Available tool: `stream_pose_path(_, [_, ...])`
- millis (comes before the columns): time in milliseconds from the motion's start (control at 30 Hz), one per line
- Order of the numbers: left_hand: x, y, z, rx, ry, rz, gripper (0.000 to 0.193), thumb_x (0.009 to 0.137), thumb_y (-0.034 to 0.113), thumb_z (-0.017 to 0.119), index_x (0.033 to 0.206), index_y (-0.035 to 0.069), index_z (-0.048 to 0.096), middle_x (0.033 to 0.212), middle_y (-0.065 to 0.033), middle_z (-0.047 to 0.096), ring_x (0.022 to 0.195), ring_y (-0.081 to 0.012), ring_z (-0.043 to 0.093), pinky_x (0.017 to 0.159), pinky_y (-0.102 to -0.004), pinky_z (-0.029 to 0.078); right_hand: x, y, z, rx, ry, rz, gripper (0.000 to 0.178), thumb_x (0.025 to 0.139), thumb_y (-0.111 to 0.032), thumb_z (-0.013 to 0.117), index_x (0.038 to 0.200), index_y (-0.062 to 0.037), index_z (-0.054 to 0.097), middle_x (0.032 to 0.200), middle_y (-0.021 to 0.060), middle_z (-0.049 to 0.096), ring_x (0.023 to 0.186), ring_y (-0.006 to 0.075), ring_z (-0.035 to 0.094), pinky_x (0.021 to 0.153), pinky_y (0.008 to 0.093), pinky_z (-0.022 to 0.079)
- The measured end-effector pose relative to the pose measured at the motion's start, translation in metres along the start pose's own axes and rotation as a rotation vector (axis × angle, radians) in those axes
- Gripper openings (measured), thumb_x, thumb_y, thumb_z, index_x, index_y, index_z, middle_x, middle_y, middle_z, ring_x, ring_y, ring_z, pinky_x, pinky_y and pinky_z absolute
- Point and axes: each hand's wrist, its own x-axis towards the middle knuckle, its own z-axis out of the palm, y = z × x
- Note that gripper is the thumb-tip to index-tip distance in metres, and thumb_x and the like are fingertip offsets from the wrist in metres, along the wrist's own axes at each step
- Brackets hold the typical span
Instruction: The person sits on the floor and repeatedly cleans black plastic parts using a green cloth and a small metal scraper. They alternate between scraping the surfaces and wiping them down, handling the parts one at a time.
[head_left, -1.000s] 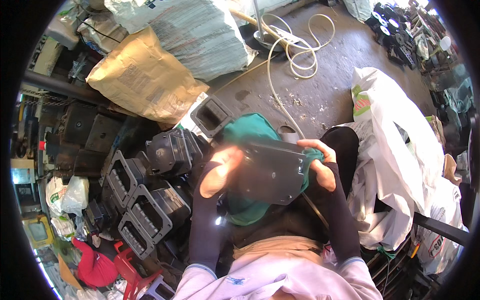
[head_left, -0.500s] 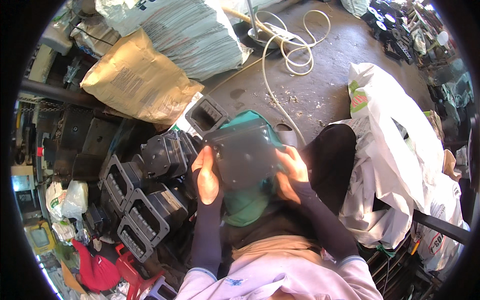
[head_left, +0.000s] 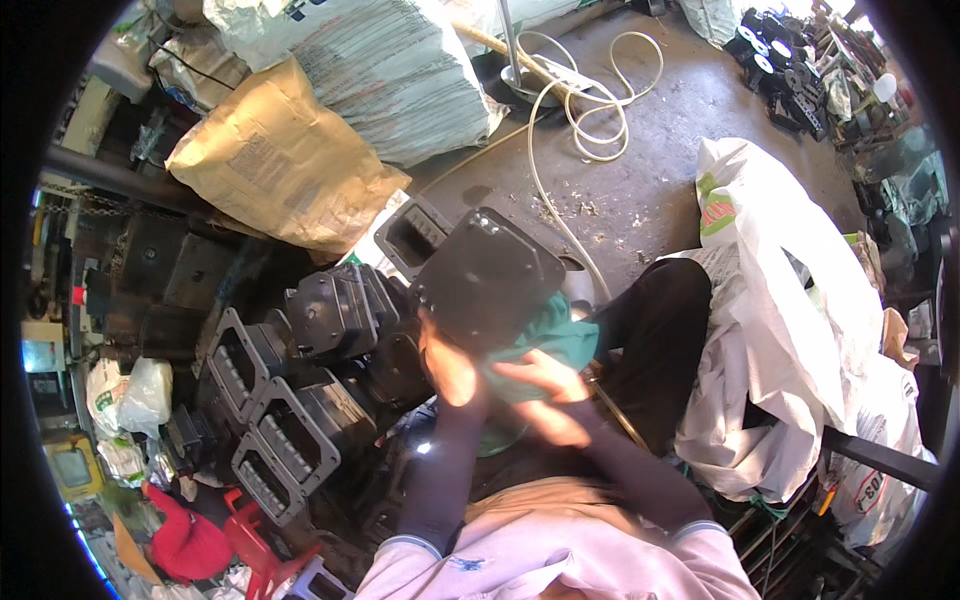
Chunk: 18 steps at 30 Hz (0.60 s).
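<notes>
A black box-shaped plastic housing (head_left: 490, 275) is held up in front of me, its flat face tilted toward me. My left hand (head_left: 452, 368) grips its near left corner, fingers partly hidden behind it. Just below its near right edge, my right hand (head_left: 548, 390) is closed on a bunched green cloth (head_left: 555, 335); motion blurs these fingers. More of the cloth hangs down toward my lap. Beyond the held piece lies a similar black housing (head_left: 412, 236) with its open frame showing.
To the left are several stacked black housings (head_left: 290, 430) and a brown paper sack (head_left: 285, 165). A white plastic sack (head_left: 780, 290) stands at my right. A pale hose (head_left: 535, 165) loops over the floor. A red plastic stool (head_left: 255, 545) is at lower left.
The housing has turned and tilted up. My right hand has left its right side and moved down and inward to the green cloth, which is now bunched. My left hand has shifted slightly right.
</notes>
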Motion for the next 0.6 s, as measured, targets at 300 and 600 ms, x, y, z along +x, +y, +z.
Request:
stream_pose_path(300, [0.004, 0.008, -0.018, 0.098, -0.402, -0.017, 0.029, 0.100, 0.013, 0.055, 0.126, 0.002, 0.062, 0.108, -0.0061, 0.068, 0.095, -0.0152, 0.064, 0.082, -0.0288, 0.052, 0.023, -0.014, -0.003, 0.637, 0.466, 0.163, 0.035, 0.086, -0.003, 0.071, 0.119, -0.0009, 0.062, 0.099, 0.0026, 0.068, 0.085, 0.0108, 0.064, 0.074, 0.0279, 0.052])
stream_pose_path(600, [-0.006, 0.069, -0.015, -0.066, -0.852, 0.001, 0.094, 0.088, 0.064, 0.063, 0.154, 0.006, 0.029, 0.144, -0.0122, 0.045, 0.130, -0.0251, 0.047, 0.109, -0.0402, 0.038, 0.048, -0.039, -0.031, -0.615, 0.129, -0.548, 0.052, 0.059, -0.001, 0.066, 0.111, 0.0013, 0.066, 0.101, 0.0163, 0.065, 0.091, 0.0337, 0.063, 0.087, 0.0455, 0.048])
